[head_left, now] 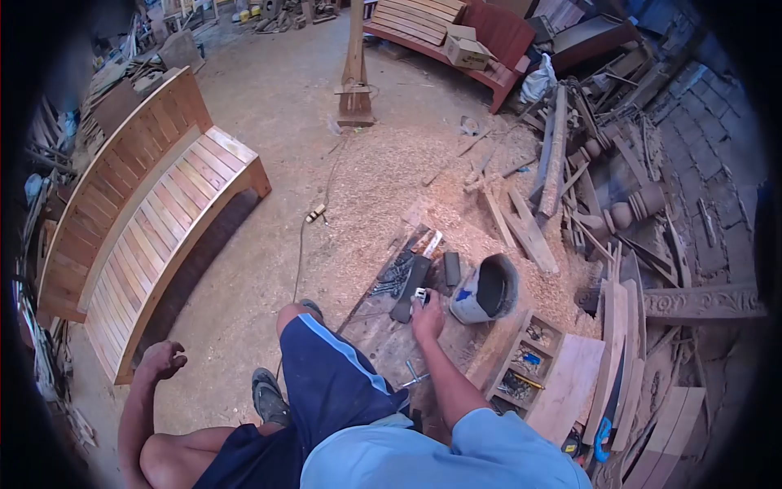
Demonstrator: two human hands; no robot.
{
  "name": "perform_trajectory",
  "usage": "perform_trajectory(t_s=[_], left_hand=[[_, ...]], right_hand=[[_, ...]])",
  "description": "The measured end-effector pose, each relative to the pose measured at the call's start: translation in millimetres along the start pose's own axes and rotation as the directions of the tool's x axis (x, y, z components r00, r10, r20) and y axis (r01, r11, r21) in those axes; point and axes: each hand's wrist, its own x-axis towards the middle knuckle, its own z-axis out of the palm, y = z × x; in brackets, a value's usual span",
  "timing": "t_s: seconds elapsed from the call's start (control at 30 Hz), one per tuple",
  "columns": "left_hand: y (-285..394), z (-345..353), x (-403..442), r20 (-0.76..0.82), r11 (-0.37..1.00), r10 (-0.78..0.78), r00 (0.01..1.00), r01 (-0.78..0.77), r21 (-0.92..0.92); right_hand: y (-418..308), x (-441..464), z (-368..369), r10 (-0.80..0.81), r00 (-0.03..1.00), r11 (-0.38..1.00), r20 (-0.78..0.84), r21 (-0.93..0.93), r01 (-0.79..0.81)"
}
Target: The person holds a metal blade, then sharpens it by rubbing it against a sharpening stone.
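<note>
My right hand [428, 319] is closed around a small silver metal piece [421, 295] whose exact kind I cannot make out. It is beside a long dark block [410, 288] on a low wooden surface. A shorter dark block [452, 269] lies just beyond, and a paint-stained bucket [484, 290] stands to the right of the hand. On the left, my left hand [163, 360] hangs by my bent knee, its fingers curled and nothing visible in them. A slatted curved wooden bench [167, 208] is beyond it. A metal T-shaped tool [414, 376] lies nearer my body.
A compartmented wooden box [525, 363] with small hardware sits at right, beside a board [570, 387] and a blue-handled saw [603, 440]. Wood shavings [391, 171] cover the floor ahead. A cord [301, 253] runs along it. A wooden post [355, 73] stands ahead; scrap wood lines the right.
</note>
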Motion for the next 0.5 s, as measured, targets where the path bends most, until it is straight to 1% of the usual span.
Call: perform_trajectory(t_s=[0.07,0.1,0.13,0.2,0.27,0.33,0.37,0.4,0.43,0.47,0.5], left_hand=[[-2.4,-0.7,1.6,0.059,0.999,-0.018,0.998,0.016,0.036],[2.9,-3.6,2.9,0.083,0.998,-0.027,0.996,0.023,0.054],[9.0,-6.4,2.8,0.082,0.998,-0.011,0.997,0.006,0.057],[23.1,-14.0,-0.9,0.103,0.996,0.002,0.995,-0.012,0.093],[28.1,-16.8,0.2,0.070,0.997,-0.001,0.998,-0.005,0.082],[23.1,-15.2,4.0,0.070,0.986,0.051,0.996,-0.061,0.153],[20.3,-15.8,5.0,0.065,0.979,0.070,0.995,-0.081,0.186],[19.2,-17.3,4.4,0.018,0.986,0.055,0.998,-0.057,0.156],[18.8,-18.4,4.0,0.011,0.982,0.067,0.998,-0.068,0.178],[19.9,-18.8,3.7,0.012,0.976,0.081,0.997,-0.082,0.201],[21.4,-17.7,3.5,0.020,0.969,0.096,0.995,-0.098,0.227]], right_hand=[[20.1,-2.6,-2.6,0.045,0.999,0.981,0.003,0.189,-0.045],[14.6,-4.1,-21.5,0.053,0.999,0.982,-0.012,0.185,-0.050],[9.4,-7.5,-42.4,0.068,0.996,0.938,0.049,0.336,-0.081],[-11.8,-12.0,-86.4,0.043,0.985,0.779,0.170,0.611,-0.139],[-20.9,1.6,-138.3,-0.127,0.991,0.796,0.029,0.599,0.085],[-10.7,34.9,-173.5,-0.195,0.977,0.752,-0.089,0.625,0.207],[-33.8,37.8,-202.1,-0.086,0.996,0.730,-0.021,0.679,0.078],[-57.0,33.5,-231.0,0.022,0.998,0.695,0.062,0.717,-0.060],[-52.4,47.6,-235.7,0.045,0.997,0.821,0.068,0.565,-0.076],[-39.8,61.6,-236.7,0.077,0.995,0.917,0.060,0.388,-0.095],[-11.2,80.7,-229.4,-0.116,0.990,0.984,0.075,0.144,0.105]])
